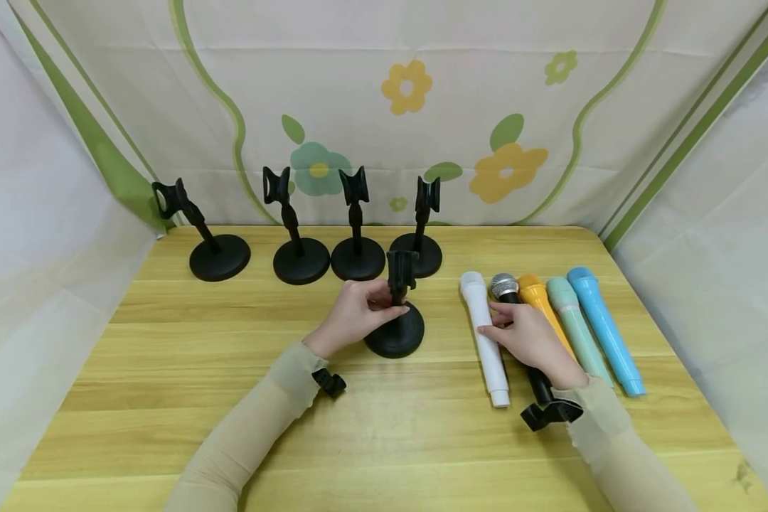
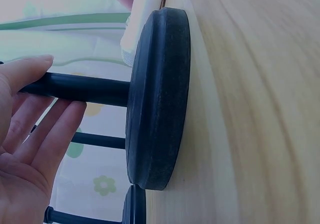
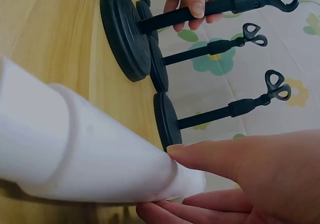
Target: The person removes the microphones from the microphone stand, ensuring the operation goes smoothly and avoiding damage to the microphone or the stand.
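My left hand pinches the upright pole of a black microphone stand between thumb and fingers. Its thick round base sits on the wooden table in the left wrist view. Off to the right, a white microphone lies on the tabletop, head pointing away from me. My right hand has its thumb on one side of that microphone and its fingers at the other, as the right wrist view shows. Beneath this hand lies a black microphone with a silver mesh head, partly hidden.
Along the back edge stand several more black microphone stands, the leftmost tilted at its pole. Right of my right hand lie orange, mint green and blue microphones side by side. A flowered curtain hangs behind the table.
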A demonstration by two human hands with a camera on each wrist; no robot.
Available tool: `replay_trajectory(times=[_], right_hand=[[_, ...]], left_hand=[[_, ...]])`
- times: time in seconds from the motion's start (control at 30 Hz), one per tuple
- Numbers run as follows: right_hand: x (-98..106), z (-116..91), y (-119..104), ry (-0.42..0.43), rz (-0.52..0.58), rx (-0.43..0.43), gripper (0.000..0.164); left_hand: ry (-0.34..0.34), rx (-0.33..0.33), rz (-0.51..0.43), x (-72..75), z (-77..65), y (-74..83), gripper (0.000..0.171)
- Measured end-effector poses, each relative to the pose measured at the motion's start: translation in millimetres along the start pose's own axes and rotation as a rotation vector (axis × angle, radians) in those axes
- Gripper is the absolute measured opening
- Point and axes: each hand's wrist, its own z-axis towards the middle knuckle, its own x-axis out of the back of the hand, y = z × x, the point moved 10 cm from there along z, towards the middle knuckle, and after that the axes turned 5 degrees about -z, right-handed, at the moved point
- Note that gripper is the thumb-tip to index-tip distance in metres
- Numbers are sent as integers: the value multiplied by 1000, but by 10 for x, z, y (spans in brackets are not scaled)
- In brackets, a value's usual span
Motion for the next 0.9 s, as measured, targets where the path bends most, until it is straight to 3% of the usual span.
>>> replay_trajectory(times=[0.2, 0.5, 0.67, 0.9], right_hand=[[198, -22, -187, 126, 6, 58, 55], [364, 5, -764, 174, 211, 168, 59], [320, 55, -1115, 154, 364, 274, 54], [112, 241, -1407, 117, 539, 318, 42]], left_hand=[[8, 6, 0, 0, -9, -24, 24], [0, -2, -5, -27, -2, -27, 24], [7, -6, -2, -16, 4, -29, 25], [-6, 54, -34, 9, 16, -92, 19]])
